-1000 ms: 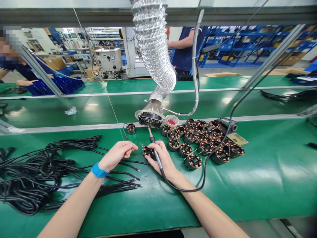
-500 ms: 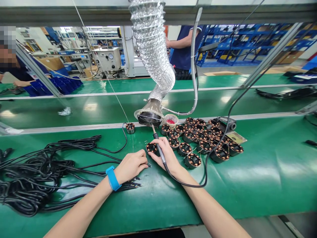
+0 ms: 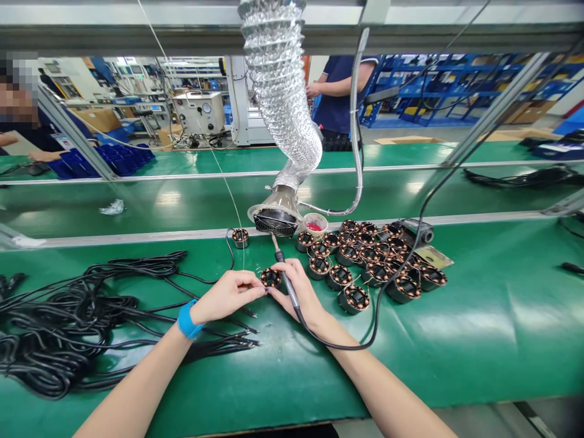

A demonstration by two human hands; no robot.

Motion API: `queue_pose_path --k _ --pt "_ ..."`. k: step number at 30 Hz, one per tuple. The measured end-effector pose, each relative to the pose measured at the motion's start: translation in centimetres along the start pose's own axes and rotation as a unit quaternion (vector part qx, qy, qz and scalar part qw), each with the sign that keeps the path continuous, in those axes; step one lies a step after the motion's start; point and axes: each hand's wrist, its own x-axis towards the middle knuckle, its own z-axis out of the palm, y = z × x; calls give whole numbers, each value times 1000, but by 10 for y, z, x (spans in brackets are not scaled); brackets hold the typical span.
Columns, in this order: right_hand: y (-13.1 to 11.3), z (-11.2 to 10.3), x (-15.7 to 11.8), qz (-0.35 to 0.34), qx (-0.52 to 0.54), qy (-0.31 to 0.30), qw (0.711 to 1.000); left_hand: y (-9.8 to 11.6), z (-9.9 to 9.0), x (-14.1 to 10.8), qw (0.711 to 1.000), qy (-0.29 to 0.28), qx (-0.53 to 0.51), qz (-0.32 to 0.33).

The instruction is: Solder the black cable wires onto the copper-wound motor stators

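Observation:
My left hand (image 3: 228, 297), with a blue band on its wrist, is closed in a pinch around the end of a black cable; the tip shows only as a small dark bit at the fingertips. My right hand (image 3: 303, 301) grips a soldering iron (image 3: 289, 286), its tip pointing up and away toward the fume hood. Right beyond the fingertips of both hands sits a motor stator (image 3: 271, 277) with copper windings. The thumb and fingers of the two hands nearly meet in front of it. A thin wire (image 3: 241, 237) hangs down behind my left hand.
Several copper-wound stators (image 3: 349, 252) stand grouped at right, near a metal soldering stand (image 3: 420, 231). A fume hood (image 3: 276, 213) hangs above, beside a small cup (image 3: 314, 224). Coiled black cables (image 3: 59, 328) lie at left. One stator (image 3: 240, 238) stands alone. Two people work beyond.
My left hand has turned and risen toward the stator, bringing the cable end up to it. The stator and my right hand with the soldering iron have shifted slightly left.

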Motion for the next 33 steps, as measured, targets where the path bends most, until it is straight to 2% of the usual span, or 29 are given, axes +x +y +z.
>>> queue_pose_path --k 4,8,13,19,24,26,33 --pt "-10 3 0 -11 24 26 999 -3 1 1 996 18 -72 -47" --pt "-22 4 -1 -24 26 72 997 -6 2 3 994 33 -96 -48" --pt "-27 10 -2 -40 64 86 993 -7 3 5 992 19 -112 -50" --pt "-30 13 -3 -44 84 99 991 -5 -4 3 998 -20 -58 -23" --pt "-31 12 -4 -36 67 113 991 -5 -4 3 997 34 -61 -41" --pt "-31 11 -3 -34 57 117 991 -4 -1 2 997 38 -44 -42" --pt "-35 10 -4 -59 57 119 989 -4 11 -1 999 -32 31 -24"
